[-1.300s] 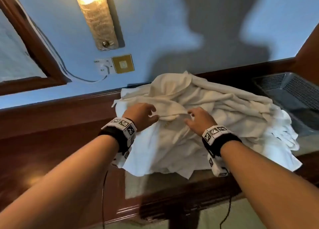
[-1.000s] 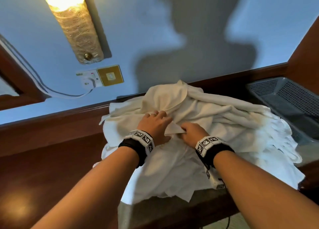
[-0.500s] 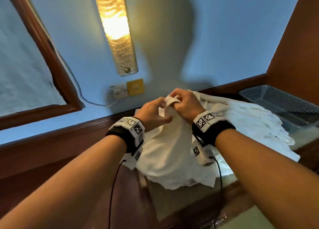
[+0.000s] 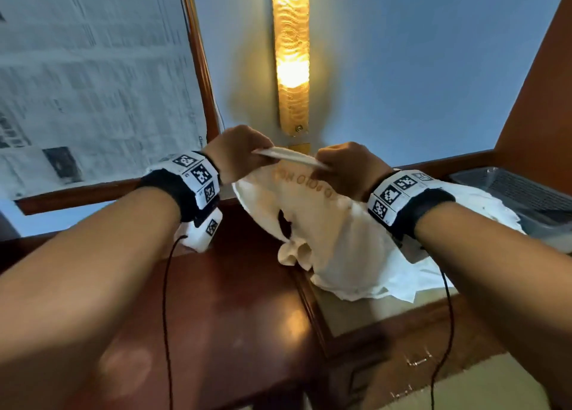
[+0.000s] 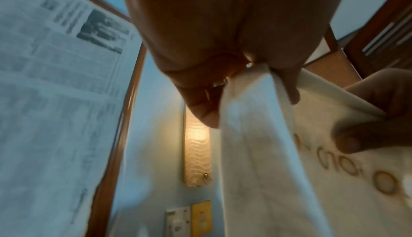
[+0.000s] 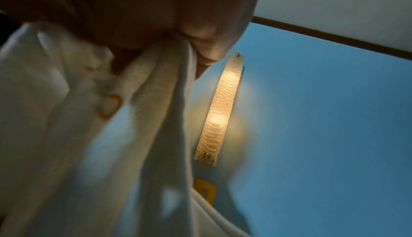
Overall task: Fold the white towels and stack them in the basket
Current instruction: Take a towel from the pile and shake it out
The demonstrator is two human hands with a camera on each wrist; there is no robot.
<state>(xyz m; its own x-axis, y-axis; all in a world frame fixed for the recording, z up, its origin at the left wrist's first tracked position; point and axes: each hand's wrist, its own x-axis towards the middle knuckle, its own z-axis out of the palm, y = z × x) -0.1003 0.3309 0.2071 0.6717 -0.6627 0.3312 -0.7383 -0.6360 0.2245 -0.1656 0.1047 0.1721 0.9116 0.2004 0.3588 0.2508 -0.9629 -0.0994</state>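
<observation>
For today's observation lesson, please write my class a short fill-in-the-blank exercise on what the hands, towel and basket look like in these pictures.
1. Both hands, the left hand and the right hand, pinch the top edge of one white ____.
2. The lettering on the towel is ____ in colour.
3. The grey basket stands at the ____ edge of the head view.
4. On the blue wall above the hands, a long lamp is switched ____.

Missing words: towel; orange; right; on
</observation>
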